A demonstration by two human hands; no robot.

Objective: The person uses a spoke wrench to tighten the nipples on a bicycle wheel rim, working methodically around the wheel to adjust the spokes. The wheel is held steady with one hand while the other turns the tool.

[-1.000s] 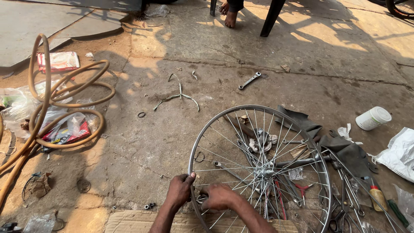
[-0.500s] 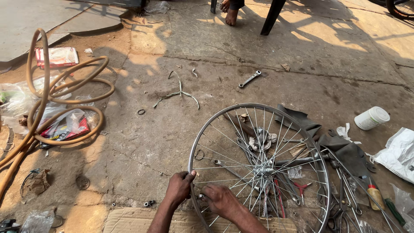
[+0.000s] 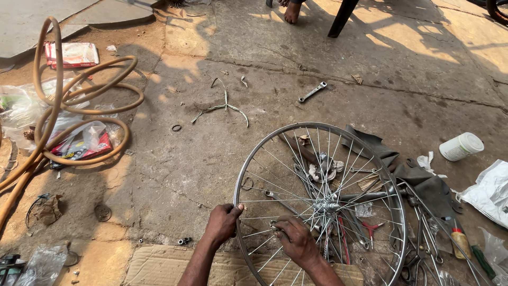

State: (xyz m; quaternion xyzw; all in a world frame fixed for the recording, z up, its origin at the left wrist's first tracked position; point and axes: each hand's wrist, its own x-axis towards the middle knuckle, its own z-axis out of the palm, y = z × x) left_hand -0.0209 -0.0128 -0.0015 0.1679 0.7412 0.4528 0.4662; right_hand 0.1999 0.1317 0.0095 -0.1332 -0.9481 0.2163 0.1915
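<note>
Far left: coiled tan hose lying on the dirt floor, loops over clear plastic bags and a red packet. A second flat red-and-white packet sits above it, near the concrete slab edge. Small rusty disc and a crumpled scrap lower left.

Centre-left: a small dark ring on the floor, then a bent strip of pale metal. A combination spanner lies beyond, long axis running low-left to high-right.

Bottom centre: flattened cardboard under the forearms. Left hand clenched over the rim of the bicycle wheel at its left edge, thumb on the outer side. Right hand just beside it, inside the rim, fingers curled around something small among the lower-left spokes; what it pinches I cannot tell.

The wheel lies nearly flat on the floor in front of the person, tyre off, bare silver rim, hub about centre, axle pointing up toward the camera. Seen as an oval, long axis running roughly upper-left to lower-right.

Through and right of the spokes: assorted hand tools, dark rubber pieces, a rag. Farther right: white plastic jar on its side, white bag, screwdrivers with a yellow handle and a green one.

Top edge: another person's bare foot beside a dark chair leg.
</note>
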